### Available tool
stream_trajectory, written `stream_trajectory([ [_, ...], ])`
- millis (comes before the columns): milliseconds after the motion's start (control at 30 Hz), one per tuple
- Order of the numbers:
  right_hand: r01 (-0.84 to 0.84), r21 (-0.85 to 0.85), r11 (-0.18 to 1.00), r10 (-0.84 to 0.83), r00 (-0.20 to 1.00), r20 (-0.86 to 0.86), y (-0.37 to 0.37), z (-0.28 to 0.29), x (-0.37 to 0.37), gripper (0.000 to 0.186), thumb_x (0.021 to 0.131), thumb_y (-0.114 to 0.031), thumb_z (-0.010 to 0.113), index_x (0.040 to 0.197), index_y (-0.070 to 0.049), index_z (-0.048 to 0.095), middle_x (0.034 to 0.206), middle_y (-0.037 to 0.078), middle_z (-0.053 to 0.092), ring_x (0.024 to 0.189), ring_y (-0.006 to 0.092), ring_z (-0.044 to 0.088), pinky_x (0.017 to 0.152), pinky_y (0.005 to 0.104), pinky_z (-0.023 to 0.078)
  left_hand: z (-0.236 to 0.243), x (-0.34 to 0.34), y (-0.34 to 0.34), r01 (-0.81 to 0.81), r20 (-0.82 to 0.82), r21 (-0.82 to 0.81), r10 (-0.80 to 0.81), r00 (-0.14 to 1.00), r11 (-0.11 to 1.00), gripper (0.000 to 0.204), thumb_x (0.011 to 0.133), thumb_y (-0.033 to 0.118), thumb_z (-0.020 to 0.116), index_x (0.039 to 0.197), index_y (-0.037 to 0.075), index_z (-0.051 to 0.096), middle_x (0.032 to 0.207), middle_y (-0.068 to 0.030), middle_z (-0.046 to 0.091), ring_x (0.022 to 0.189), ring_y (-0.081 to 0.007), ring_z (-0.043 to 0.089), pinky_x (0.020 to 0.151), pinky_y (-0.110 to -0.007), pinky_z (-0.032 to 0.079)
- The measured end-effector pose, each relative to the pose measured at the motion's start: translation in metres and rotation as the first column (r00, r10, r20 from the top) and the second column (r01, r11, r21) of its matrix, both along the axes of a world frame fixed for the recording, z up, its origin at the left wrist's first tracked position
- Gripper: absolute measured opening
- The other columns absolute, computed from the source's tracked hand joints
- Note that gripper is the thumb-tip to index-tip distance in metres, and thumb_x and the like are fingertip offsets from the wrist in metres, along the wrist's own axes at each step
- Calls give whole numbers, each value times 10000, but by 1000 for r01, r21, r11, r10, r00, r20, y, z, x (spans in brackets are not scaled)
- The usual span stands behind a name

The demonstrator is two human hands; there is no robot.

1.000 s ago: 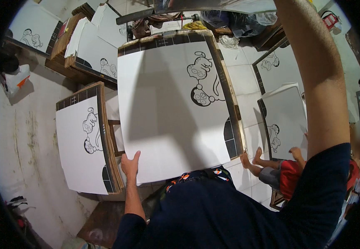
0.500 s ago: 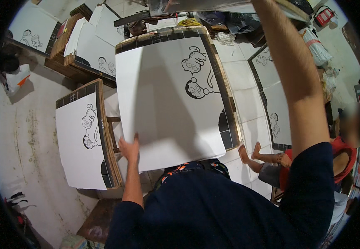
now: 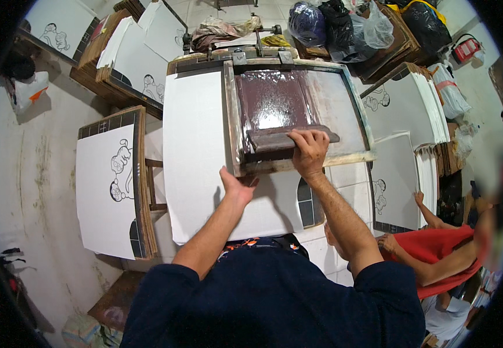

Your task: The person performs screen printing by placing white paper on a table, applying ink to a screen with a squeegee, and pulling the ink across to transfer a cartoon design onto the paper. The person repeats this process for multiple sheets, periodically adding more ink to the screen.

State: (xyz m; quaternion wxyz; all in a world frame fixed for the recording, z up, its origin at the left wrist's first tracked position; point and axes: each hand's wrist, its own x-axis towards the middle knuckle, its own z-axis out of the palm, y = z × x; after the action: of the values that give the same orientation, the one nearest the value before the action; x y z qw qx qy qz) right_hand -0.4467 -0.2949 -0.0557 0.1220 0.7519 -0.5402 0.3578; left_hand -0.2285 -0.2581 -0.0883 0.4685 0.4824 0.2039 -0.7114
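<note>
A wooden-framed printing screen [image 3: 232,119] lies over the right part of a large white sheet [image 3: 196,139] in front of me. Dark maroon ink [image 3: 271,93] coats the left part of its mesh; the right part is pale and smeared. My right hand [image 3: 309,152] is closed around a long wooden squeegee [image 3: 266,139], laid across the mesh near the frame's near edge. Just below the frame's near left corner is my left hand [image 3: 238,190], thumb and fingers apart, holding nothing. Whether its fingertips touch the frame cannot be made out. The screen hides the sheet's printed drawing.
Left stands a board with a printed sheet [image 3: 103,191]; more stacked boards [image 3: 109,87] are behind it. At right are further printed sheets [image 3: 395,174] and a person in a red top [image 3: 437,249]. Metal clamps [image 3: 286,58] hold the screen's far edge; plastic bags [image 3: 344,35] sit beyond.
The screen has come down from its raised position onto the sheet. My right hand has come down from overhead and now grips the squeegee. My left hand has moved right, toward the frame's corner.
</note>
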Motion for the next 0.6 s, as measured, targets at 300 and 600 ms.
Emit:
stream_trajectory([
  [300, -9, 235, 972, 28, 997, -77, -97, -41, -11, 327, 794, -3, 675, 1078, -161, 707, 983, 12, 642, 1023, 256, 565, 988, 452, 383, -94, 19, 41, 793, 875, 298, 180, -449, 531, 1122, 754, 517, 879, 1550, -54, 332, 1527, -300, 436, 1481, -386, 374, 1249, -561, 216],
  [600, 11, 61, 998, -6, 997, -81, -269, -87, -4, 368, 762, -10, 706, 1077, -200, 705, 998, 8, 636, 1025, 250, 567, 980, 450, 377, -106, 20, 31, 795, 818, 377, 232, -526, 475, 1149, 715, 486, 896, 1535, -87, 330, 1525, -279, 447, 1503, -384, 360, 1246, -599, 213],
])
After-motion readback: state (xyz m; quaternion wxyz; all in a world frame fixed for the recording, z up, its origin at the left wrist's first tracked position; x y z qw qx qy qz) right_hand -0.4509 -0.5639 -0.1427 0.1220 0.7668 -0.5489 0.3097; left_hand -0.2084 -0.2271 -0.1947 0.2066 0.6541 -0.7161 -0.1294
